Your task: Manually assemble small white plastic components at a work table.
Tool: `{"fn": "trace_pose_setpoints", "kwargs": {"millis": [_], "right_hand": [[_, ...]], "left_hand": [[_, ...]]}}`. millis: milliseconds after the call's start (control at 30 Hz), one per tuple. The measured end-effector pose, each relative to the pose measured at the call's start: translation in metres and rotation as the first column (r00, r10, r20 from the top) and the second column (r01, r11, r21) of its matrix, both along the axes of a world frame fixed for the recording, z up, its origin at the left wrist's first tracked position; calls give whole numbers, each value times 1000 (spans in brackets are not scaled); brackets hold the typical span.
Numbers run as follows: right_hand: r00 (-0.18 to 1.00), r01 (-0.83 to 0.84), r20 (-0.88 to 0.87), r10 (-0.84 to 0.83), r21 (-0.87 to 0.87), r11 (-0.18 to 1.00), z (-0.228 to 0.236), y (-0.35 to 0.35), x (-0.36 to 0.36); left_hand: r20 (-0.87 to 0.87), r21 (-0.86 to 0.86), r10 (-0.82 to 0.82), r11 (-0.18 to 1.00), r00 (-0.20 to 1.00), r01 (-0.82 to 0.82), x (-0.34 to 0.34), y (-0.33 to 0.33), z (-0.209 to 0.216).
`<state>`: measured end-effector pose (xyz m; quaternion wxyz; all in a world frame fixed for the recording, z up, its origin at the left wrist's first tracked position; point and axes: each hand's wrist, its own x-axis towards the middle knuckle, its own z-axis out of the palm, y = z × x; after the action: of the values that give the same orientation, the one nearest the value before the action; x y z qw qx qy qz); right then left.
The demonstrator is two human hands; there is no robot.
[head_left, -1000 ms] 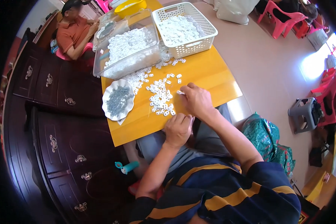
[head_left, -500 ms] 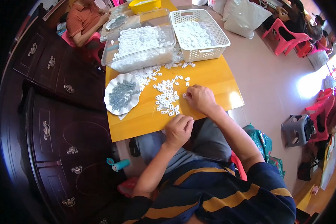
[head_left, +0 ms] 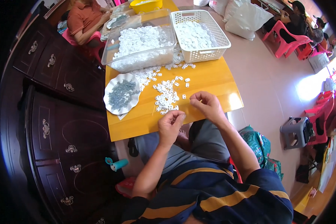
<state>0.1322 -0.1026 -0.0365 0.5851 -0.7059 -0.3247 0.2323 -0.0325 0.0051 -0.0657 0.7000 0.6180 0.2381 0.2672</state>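
My left hand (head_left: 170, 126) hovers at the table's near edge, thumb and fingers pinched together. Whatever lies in that pinch is too small to make out. To its right, my right hand (head_left: 210, 106) is raised just over the tabletop, its thumb and fingertips closed on something I cannot make out. Between and beyond them lies a loose pile of small white pieces (head_left: 163, 98), each with two dark spots. One white piece (head_left: 184, 96) sits apart, near my right fingertips. A white scalloped plate (head_left: 109, 90) at the left holds many small dark grey bits (head_left: 122, 94).
Behind the pile stand a clear plastic bin (head_left: 142, 61) and a white perforated basket (head_left: 201, 56), both filled with white pieces. A dark wooden cabinet (head_left: 63, 112) flanks the yellow table (head_left: 138, 125). Another person (head_left: 84, 20) sits at the far left.
My right hand has lifted off the tabletop and drawn slightly right, away from the pile. My left hand has shifted a little left, its fingertips turned upward.
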Motion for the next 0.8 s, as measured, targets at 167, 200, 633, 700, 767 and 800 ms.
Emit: {"fn": "trace_pose_setpoints", "kwargs": {"millis": [167,200,633,700,767,800], "right_hand": [[825,51,-563,49,161,986,-21,-39,-29],[806,79,-590,39,173,982,-23,-43,-35],[727,189,-687,16,222,957,-31,-60,-48],[735,184,-679,6,207,961,-31,-61,-48],[730,183,-683,5,202,962,-28,-63,-48],[730,175,-683,4,191,966,-27,-63,-48]], "left_hand": [[-12,-25,-73,997,997,73,6,-9,2],[-18,-32,-97,995,995,96,7,-13,3],[-123,60,-147,986,982,155,21,-33,15],[-129,68,-117,990,985,127,21,-33,15],[-141,78,-126,987,982,138,20,-33,16],[-146,82,-129,987,981,142,20,-33,17]]}}
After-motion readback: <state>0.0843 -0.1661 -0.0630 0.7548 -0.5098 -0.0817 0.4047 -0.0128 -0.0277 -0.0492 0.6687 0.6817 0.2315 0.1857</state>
